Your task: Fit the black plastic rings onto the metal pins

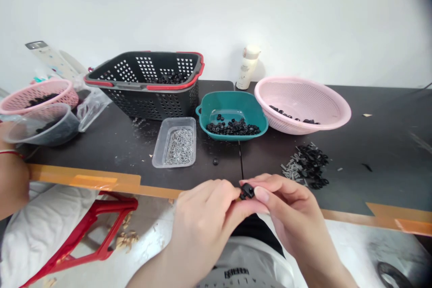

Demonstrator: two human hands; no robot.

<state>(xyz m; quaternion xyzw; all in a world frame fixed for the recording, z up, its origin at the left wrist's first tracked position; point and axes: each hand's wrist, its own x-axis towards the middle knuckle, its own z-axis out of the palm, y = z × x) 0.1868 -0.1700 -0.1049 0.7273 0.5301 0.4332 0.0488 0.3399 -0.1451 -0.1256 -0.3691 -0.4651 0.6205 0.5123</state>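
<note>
My left hand (202, 218) and my right hand (290, 202) meet just past the table's front edge, pinching a small black plastic part (247, 191) between their fingertips. Its exact shape is partly hidden by my fingers. Beyond my right hand lies a loose heap of black parts and grey metal pins (306, 166). A single black piece (215, 161) sits alone near my left hand. Farther back are a clear plastic tray of metal pins (174, 142) and a teal dish of black parts (232, 103).
A dark table (381, 157) with orange-taped edges holds a black perforated basket (141, 108), a pink colander (297, 103) and a white bottle (248, 67). At the left are a pink basket (43, 92), a clear bowl (43, 126) and a co-worker's forearm (13, 180). A red stool (91, 234) stands below.
</note>
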